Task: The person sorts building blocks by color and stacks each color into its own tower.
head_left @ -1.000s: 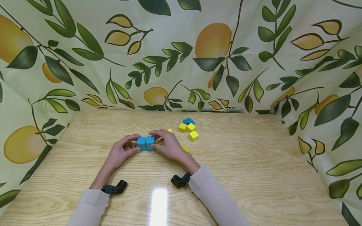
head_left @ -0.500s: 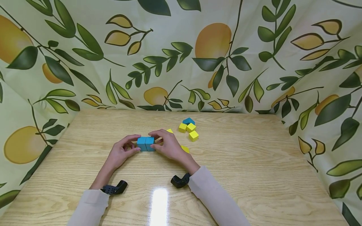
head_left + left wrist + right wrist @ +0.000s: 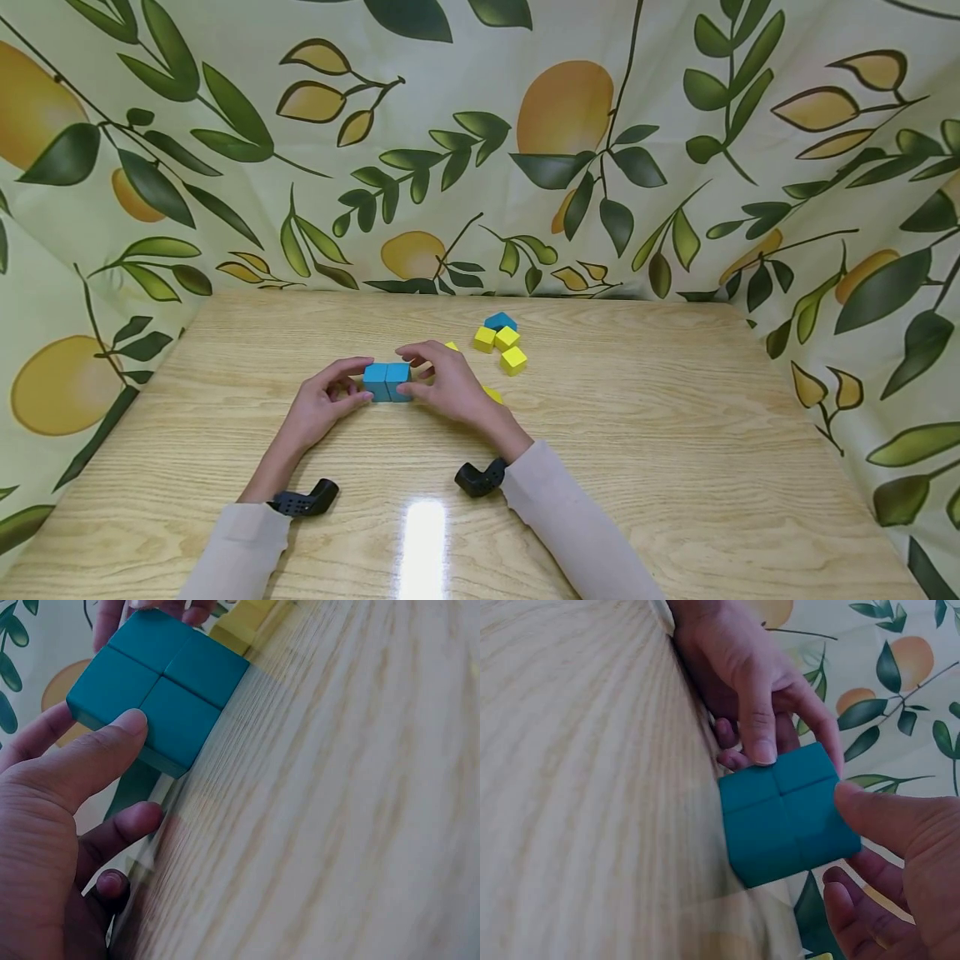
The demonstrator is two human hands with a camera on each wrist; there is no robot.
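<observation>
Several blue cube blocks (image 3: 377, 382) stand in a two-by-two stack on the wooden table, their faces nearly flush. My left hand (image 3: 322, 402) holds the stack's left side, its thumb (image 3: 129, 726) on the front face and a finger behind. From the right side, my right hand (image 3: 448, 385) pinches the upper right block (image 3: 810, 806), thumb at the front and a finger reaching behind. In the left wrist view the seams between the blocks (image 3: 180, 716) form a cross. The backs of the blocks are hidden.
Beyond my right hand lie several loose yellow cubes (image 3: 513, 361), with a blue angular block (image 3: 500, 321) behind them. Another yellow piece (image 3: 492, 394) peeks out beside my right wrist. A leaf-and-fruit patterned cloth (image 3: 465, 167) rises behind the wooden table (image 3: 637, 450).
The upper right blue block has shifted into line with the one below it, and the gap to the left column has narrowed. The right hand's upper fingers have lifted slightly; the left stays put.
</observation>
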